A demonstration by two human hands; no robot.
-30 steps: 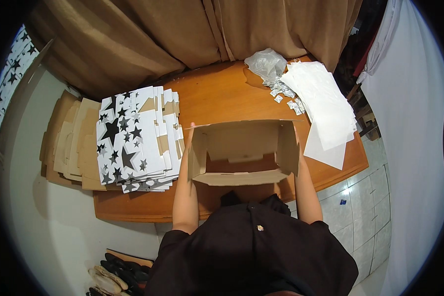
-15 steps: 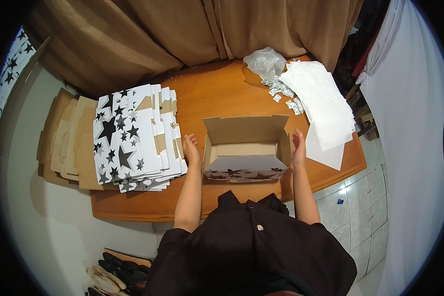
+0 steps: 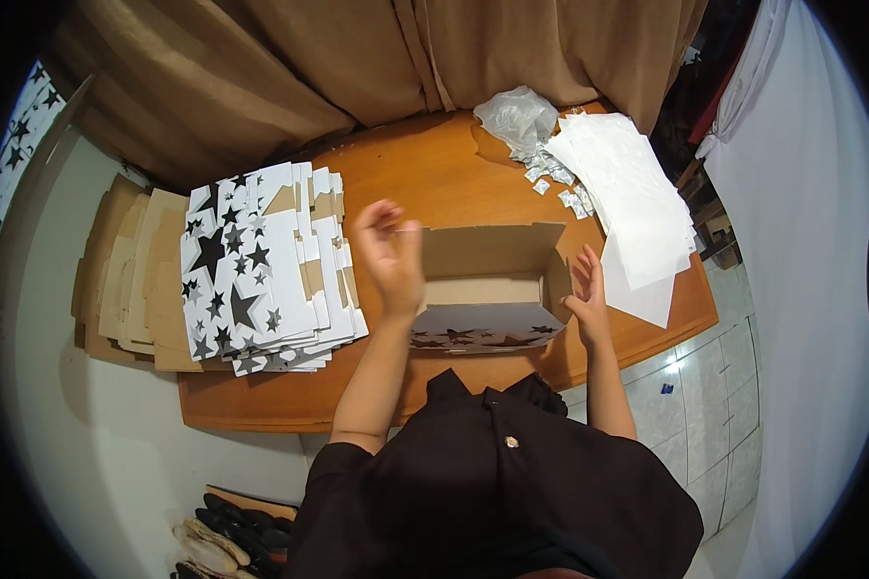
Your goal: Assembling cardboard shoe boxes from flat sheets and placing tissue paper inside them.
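Observation:
An open cardboard box [image 3: 488, 331], brown inside with a white star-printed front, stands on the wooden table in front of me. Its back flap rises upright, and the inside shows bare brown board. My left hand [image 3: 390, 259] is raised over the box's left end, fingers loosely bent and apart, covering that end from sight. By the right end, my right hand [image 3: 587, 292] has its fingers spread and its thumb toward the box wall. I see nothing held in either hand; whether the right thumb touches the board I cannot tell.
Left of the box lies a stack of flat star-printed cardboard blanks [image 3: 251, 270], with plain brown cardboard sheets [image 3: 169, 280] beside it. At the back right are white paper sheets [image 3: 637, 212], small silvery packets [image 3: 576, 203] and a clear plastic bag [image 3: 518, 118]. The table [image 3: 415, 183] has a curved edge.
My left hand has risen and moved inward over the box's left end. The right hand has turned, with its fingers now spread beside the box. The box stays in place.

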